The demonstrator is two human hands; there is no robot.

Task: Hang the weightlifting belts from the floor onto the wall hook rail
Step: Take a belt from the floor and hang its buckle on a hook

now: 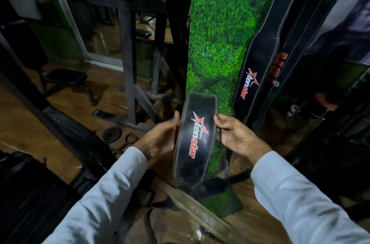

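Item 1: left hand (160, 139), pale grey sleeve, fingers loosely spread and straight, set against the left edge of the black belt (195, 139); whether it presses the leather or merely lies just beside it cannot be told. Item 2: right hand (234, 135), same sleeve, fingers curled at the belt's right edge with a thin dark strap running under the fingertips; it appears to pinch that edge. The black belt stands between the 2 hands, wide back panel facing the camera, white stitching round the rim, a red and white star and the lettering "tenstar" running lengthwise; its upper end points toward the wall, its lower end narrows toward the floor. Item 3: tan belt (196, 209), worn, lying on the floor below the hands, running diagonally toward the lower right. Item 4: 2 further belts hanging on the wall to the right, a black "tenstar" hanging belt (258, 67) with white stitching and beside it a dark belt with red letters (288, 59); their upper ends leave the view, so their fixing is not visible. Surroundings: green grass-print wall panel (220, 33) behind the belts; wooden floor (26, 123); a grey steel machine frame (128, 53) to the left; a black padded bench (64, 76); a small round weight plate (112, 133) on the floor.
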